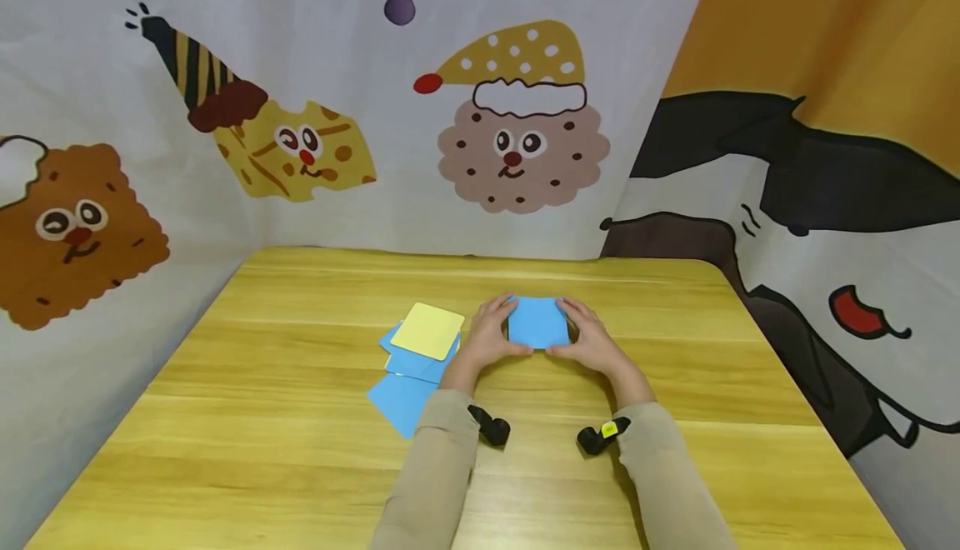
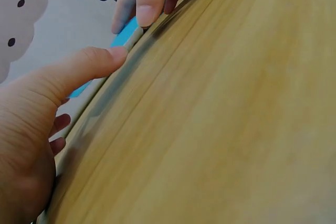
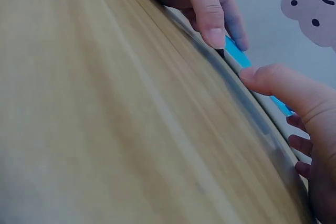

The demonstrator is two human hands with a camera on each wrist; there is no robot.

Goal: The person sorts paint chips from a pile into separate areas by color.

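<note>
Both hands hold a blue square card (image 1: 538,322) just above or on the table; the gap is too small to tell. My left hand (image 1: 491,335) grips its left side, thumb on the near edge and fingers at the far left corner. On the opposite side my right hand (image 1: 590,337) grips it the same way. Seen edge-on in the left wrist view, the blue card (image 2: 125,34) shows a pale edge below its blue top, so it may be a stack. To the left lie a yellow card (image 1: 428,331) and, partly beneath it, several blue cards (image 1: 405,402), loosely overlapping.
The wooden table (image 1: 262,433) runs up to a printed curtain (image 1: 405,158) at the back and sides. Black wrist cameras (image 1: 491,428) sit on both sleeves. The loose cards lie beside the left forearm (image 1: 438,467), which hides part of them.
</note>
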